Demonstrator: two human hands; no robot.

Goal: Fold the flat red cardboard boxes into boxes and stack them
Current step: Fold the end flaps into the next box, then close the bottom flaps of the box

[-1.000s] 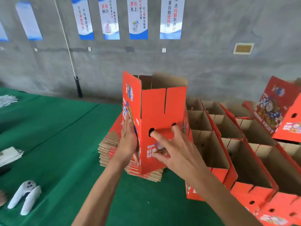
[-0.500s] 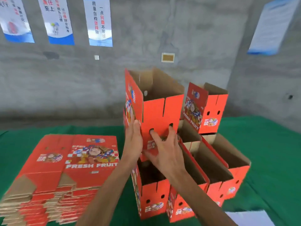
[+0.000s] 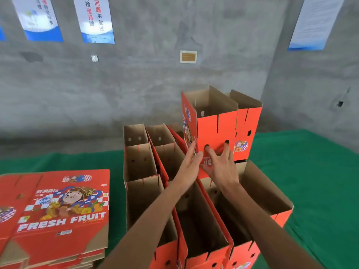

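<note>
Both hands are up on the folded red box (image 3: 215, 131), an upright corrugated carton, glossy red outside and plain brown inside, open at the top. The left hand (image 3: 189, 163) lies flat with straight fingers against its printed side. The right hand (image 3: 220, 165) spreads over the slotted end panel, fingertips at the two round holes; whether they hook inside is hard to tell. The box stands over the rows of open boxes (image 3: 141, 177) on the green cloth table (image 3: 320, 181), with another upright box (image 3: 247, 129) just behind it. At the left sits the stack of flat boxes (image 3: 58, 210), printed "FRESH FRUIT".
</note>
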